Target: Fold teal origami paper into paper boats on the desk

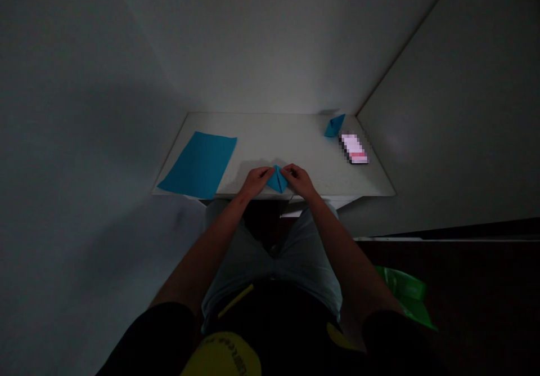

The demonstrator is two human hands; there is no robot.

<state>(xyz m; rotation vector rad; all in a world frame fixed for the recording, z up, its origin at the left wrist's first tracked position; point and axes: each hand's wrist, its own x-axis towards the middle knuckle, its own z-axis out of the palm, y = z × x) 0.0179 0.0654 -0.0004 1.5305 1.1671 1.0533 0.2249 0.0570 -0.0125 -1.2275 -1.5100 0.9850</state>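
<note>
Near the table's front edge I hold a small piece of folded blue paper (277, 180) between both hands. It is diamond-shaped, with a dark slit down its middle and a point toward me. My left hand (257, 181) pinches its left corner, fingers closed. On the opposite corner, my right hand (298, 180) is closed in the same kind of pinch. The fingertips partly cover the paper's upper sides.
A sheet of blue paper (201, 165) lies flat at the table's left. A folded blue paper shape (334, 126) stands at the back right, beside a phone (354, 148) with a blurred screen. Walls enclose the white table (270, 125). Something green (407, 291) sits low at right.
</note>
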